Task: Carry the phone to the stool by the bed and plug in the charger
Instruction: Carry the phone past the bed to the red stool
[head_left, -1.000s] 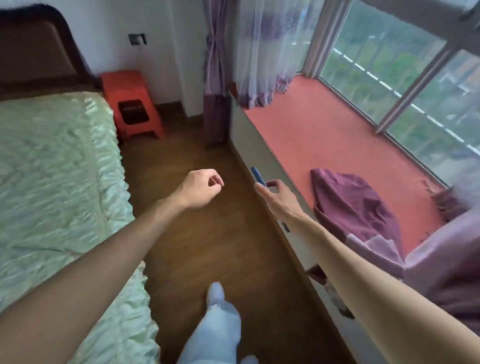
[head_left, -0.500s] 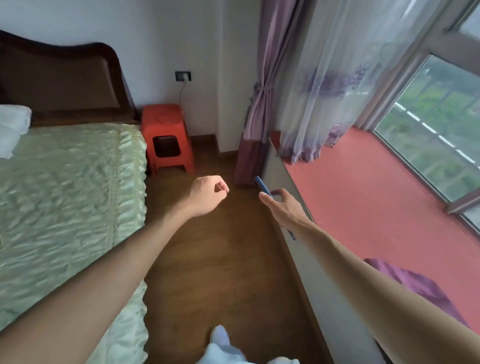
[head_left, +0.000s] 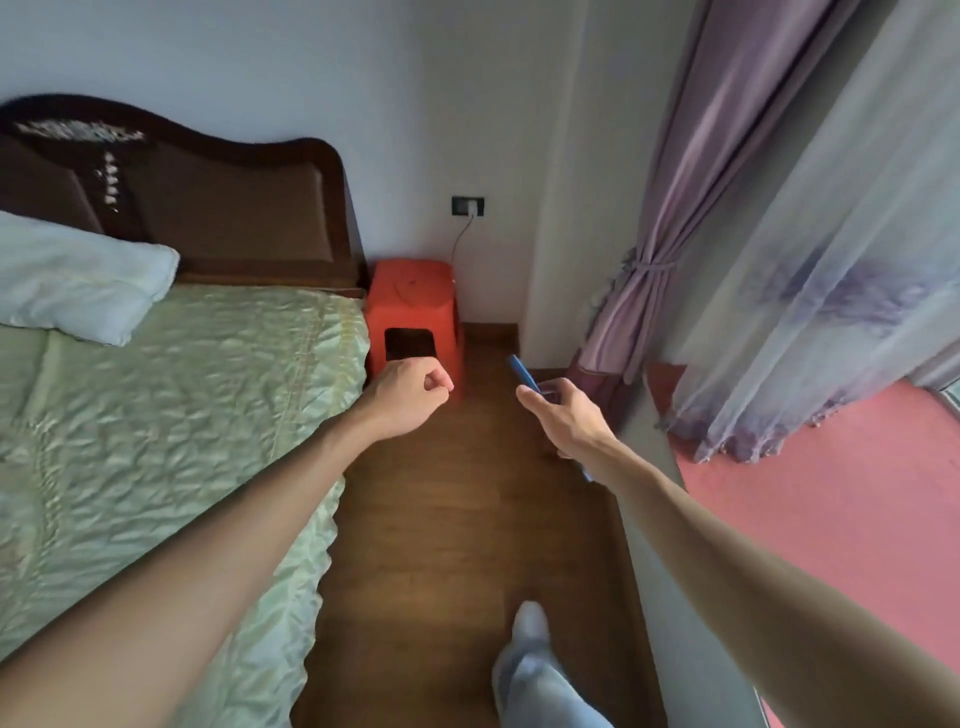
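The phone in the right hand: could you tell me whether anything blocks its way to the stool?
Nothing visible does. The phone is held above bare wooden floor, and the stool ahead has an empty top.

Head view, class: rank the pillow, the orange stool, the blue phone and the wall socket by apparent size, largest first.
1. pillow
2. orange stool
3. blue phone, partly hidden by the right hand and nearer the camera
4. wall socket
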